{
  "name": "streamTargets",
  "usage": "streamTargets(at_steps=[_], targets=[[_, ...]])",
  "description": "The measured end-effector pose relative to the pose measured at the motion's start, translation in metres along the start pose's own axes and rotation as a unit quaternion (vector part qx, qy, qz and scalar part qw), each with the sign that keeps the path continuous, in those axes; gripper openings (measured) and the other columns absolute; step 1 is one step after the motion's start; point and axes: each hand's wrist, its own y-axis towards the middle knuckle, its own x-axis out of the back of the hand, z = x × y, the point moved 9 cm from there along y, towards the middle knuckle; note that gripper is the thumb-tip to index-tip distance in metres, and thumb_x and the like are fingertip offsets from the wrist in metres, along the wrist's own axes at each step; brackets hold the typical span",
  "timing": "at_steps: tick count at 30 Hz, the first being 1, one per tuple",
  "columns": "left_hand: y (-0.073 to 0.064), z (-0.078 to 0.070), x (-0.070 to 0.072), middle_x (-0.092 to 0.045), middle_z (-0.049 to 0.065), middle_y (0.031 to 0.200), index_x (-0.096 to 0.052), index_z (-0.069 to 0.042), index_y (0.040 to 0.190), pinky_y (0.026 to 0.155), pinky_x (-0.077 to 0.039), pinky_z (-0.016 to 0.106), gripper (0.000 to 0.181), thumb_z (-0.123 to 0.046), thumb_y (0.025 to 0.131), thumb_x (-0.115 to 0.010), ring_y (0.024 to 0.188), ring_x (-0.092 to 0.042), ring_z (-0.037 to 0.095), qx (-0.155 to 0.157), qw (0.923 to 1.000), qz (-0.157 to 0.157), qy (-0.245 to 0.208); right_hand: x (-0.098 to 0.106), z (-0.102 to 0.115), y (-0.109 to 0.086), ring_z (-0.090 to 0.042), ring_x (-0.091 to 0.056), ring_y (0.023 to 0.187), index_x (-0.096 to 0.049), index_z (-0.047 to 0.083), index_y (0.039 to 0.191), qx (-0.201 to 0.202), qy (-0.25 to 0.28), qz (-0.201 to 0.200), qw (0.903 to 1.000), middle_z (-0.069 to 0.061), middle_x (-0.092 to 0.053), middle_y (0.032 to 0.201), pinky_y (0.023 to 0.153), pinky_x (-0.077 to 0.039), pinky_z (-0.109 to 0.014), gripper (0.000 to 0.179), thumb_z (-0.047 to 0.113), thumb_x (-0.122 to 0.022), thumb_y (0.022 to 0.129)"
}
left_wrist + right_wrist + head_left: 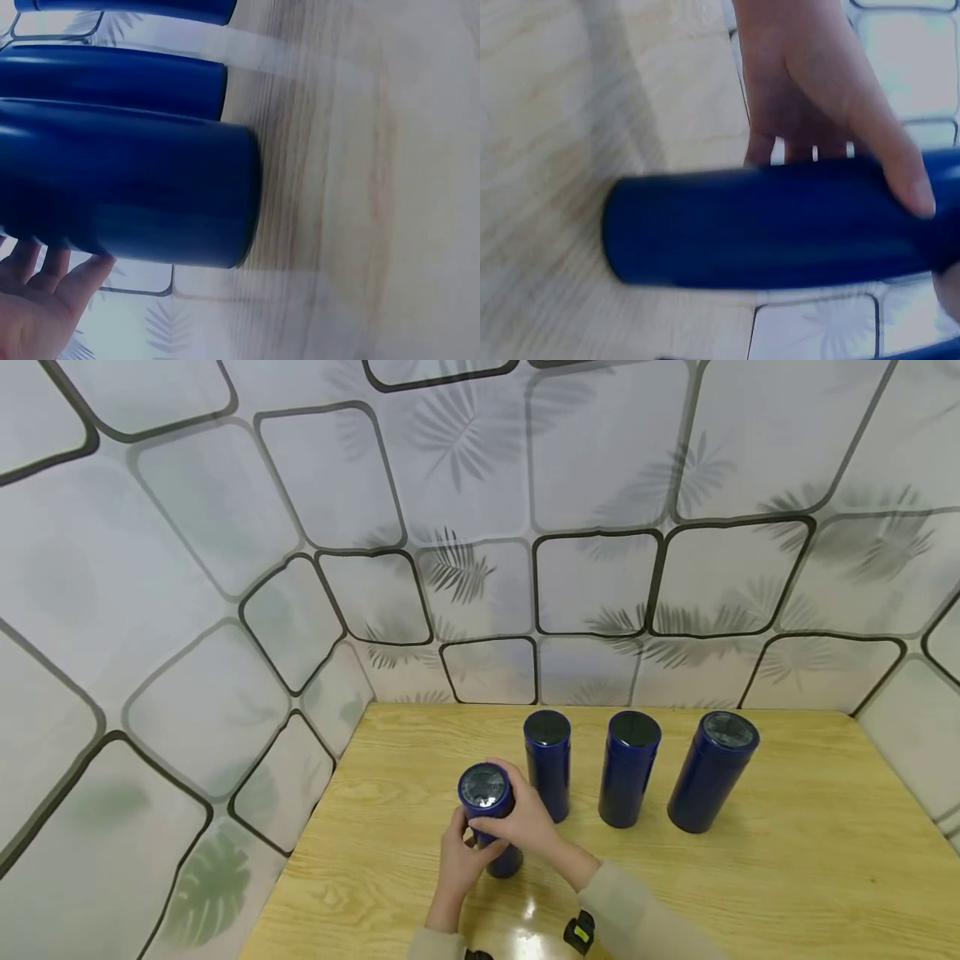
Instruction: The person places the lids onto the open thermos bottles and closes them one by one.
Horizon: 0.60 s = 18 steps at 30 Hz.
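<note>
A dark blue cylindrical canister (506,862) with a glossy dark top is held between both hands in the head view. My left hand (461,862) grips its side, with the thumb across the near face in the right wrist view and fingertips against it in the left wrist view. Higher up, my right hand (531,822) grips it around the top rim. In the right wrist view the canister (757,229) lies sideways across the picture, its base at the table. Only an edge of the right hand (950,292) shows there.
To the right stand three similar blue canisters: one nearest (549,768), a middle one (628,772) and a far right one (711,774). They rest on a light wood table (810,860). Patterned wall covering (480,585) rises behind the table and along its left side.
</note>
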Motion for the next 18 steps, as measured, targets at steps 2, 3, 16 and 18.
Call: streamTargets(at_steps=[2, 3, 16, 18], targets=[[0.001, 0.001, 0.000, -0.057, 0.013, 0.104, -0.051, 0.000, 0.112, 0.071, -0.045, 0.041, 0.053, -0.004, 0.065, -0.075, 0.091, -0.051, 0.022, 0.005, 1.0000, 0.008, 0.000, -0.001, 0.001, 0.003, -0.034, -0.044, 0.111, -0.030, -0.002, 0.132, 0.007, 0.028, 0.044, 0.9986, -0.022, -0.044, 0.123, 0.090, -0.034, -0.046, 0.073, -0.001, -0.071, 0.071], [0.001, 0.002, 0.000, -0.057, 0.013, 0.104, -0.051, 0.000, 0.113, 0.072, -0.045, 0.041, 0.053, -0.005, 0.065, -0.075, 0.092, -0.051, 0.023, 0.009, 0.9999, 0.011, 0.000, -0.001, 0.002, 0.004, -0.034, -0.044, 0.111, -0.030, -0.004, 0.131, 0.012, 0.042, 0.068, 0.9968, -0.022, -0.044, 0.122, 0.090, -0.034, -0.046, 0.072, -0.002, -0.070, 0.072], [-0.001, 0.000, -0.001, -0.057, 0.010, 0.099, -0.051, 0.000, 0.109, 0.068, -0.046, 0.040, 0.052, -0.004, 0.063, -0.076, 0.086, -0.050, 0.017, -0.002, 0.9998, -0.021, 0.006, 0.006, 0.000, -0.002, -0.034, -0.044, 0.112, -0.039, -0.006, 0.125, 0.002, 0.002, -0.018, 0.9998, -0.019, -0.050, 0.118, 0.092, -0.031, -0.049, 0.068, 0.001, -0.074, 0.068], [-0.001, -0.001, -0.001, -0.057, 0.009, 0.096, -0.052, 0.000, 0.106, 0.065, -0.047, 0.041, 0.050, -0.003, 0.062, -0.076, 0.085, -0.050, 0.015, -0.005, 0.9997, -0.025, 0.007, 0.006, -0.007, -0.004, -0.032, -0.043, 0.113, -0.039, -0.004, 0.125, -0.001, 0.003, -0.044, 0.9990, -0.017, -0.050, 0.119, 0.093, -0.031, -0.048, 0.069, 0.001, -0.075, 0.067]])
